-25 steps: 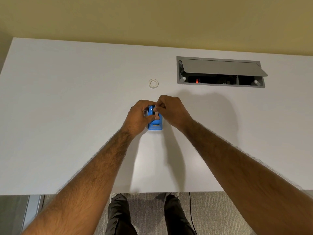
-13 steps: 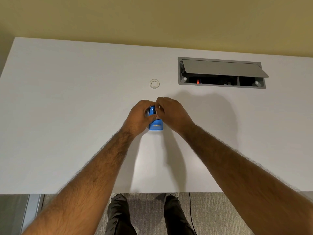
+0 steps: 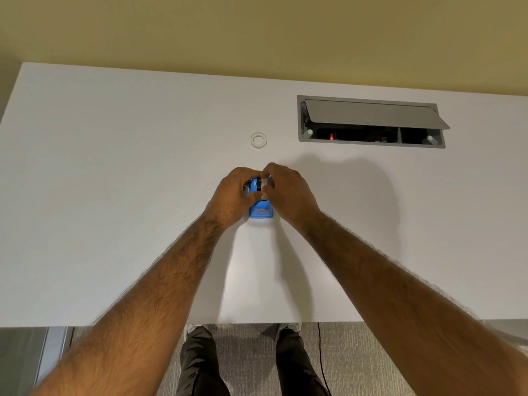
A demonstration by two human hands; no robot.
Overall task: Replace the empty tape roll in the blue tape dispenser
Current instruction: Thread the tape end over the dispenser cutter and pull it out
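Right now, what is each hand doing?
Left hand: closed around the blue tape dispenser.
Right hand: fingers pinched at the dispenser's top; contents hidden.

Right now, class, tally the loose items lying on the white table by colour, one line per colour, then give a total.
Blue: 1, the tape dispenser, held between the left hand and right hand.
White: 1, the small ring lying apart, farther back on the table.
Total: 2

A white table (image 3: 114,224) spreads under the hands. Beyond and right of them, its recessed cable box (image 3: 371,121) stands open, lid (image 3: 371,114) raised, red light (image 3: 331,136) inside.
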